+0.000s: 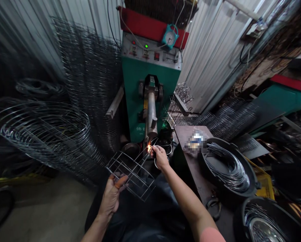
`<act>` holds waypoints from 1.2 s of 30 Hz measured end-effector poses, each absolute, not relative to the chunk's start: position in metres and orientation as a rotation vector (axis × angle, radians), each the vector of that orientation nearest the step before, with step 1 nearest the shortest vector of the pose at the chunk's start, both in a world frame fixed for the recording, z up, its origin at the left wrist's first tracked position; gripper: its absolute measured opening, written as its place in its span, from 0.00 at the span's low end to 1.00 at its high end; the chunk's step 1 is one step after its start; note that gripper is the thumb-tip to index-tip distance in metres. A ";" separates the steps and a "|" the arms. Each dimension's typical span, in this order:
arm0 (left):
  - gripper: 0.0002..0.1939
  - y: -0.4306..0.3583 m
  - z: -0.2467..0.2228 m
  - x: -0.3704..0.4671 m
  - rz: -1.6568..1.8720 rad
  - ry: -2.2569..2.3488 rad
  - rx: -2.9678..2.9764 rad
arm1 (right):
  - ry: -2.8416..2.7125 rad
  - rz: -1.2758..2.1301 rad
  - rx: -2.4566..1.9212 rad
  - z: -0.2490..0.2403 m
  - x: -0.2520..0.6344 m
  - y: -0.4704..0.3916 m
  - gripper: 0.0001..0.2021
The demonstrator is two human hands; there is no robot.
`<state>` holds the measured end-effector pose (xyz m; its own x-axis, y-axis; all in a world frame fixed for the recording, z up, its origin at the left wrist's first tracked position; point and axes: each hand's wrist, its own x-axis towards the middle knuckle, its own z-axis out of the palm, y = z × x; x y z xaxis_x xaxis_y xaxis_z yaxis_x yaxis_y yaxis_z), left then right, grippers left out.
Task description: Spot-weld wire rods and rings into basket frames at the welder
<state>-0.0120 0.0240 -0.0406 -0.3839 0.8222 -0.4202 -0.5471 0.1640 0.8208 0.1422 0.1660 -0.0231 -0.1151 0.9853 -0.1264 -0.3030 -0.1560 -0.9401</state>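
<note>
My left hand (114, 191), with orange covers on its fingertips, grips the near left edge of a wire rack (132, 172) made of crossed metal rods. The rack is tilted, its far corner reaching under the electrode of a green spot welder (152, 111). Bright sparks (149, 148) fly at that contact point. Close beside the sparks, my right hand (160, 157) pinches a thin wire piece (154, 143) against the rack. How far the wire runs behind my fingers is hidden.
Stacked wire rings (42, 127) stand at the left. On the right, a bench (188, 161) carries a black tub (251, 181) with coiled wire hoops (231, 171). Another tub (241, 215) sits nearer. A teal clock (170, 37) hangs on the welder's front.
</note>
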 end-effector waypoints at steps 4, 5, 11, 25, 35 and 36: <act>0.21 0.022 -0.034 -0.010 1.504 1.277 0.274 | -0.985 1.560 -1.058 -0.018 0.150 0.165 0.15; 0.21 0.022 -0.033 -0.009 1.519 1.286 0.271 | -1.014 1.569 -1.064 -0.017 0.155 0.160 0.15; 0.23 0.019 -0.033 -0.002 1.592 1.315 0.298 | -1.447 1.841 -1.011 -0.023 0.187 0.095 0.18; 0.21 0.025 -0.035 -0.007 1.583 1.285 0.240 | -1.606 1.586 -1.033 -0.029 0.171 0.085 0.18; 0.27 0.007 -0.035 0.002 1.592 1.349 0.365 | -1.741 1.437 -1.170 -0.044 0.192 0.067 0.18; 0.27 0.000 -0.034 0.004 1.598 1.353 0.370 | -1.792 1.421 -1.193 -0.044 0.199 0.059 0.19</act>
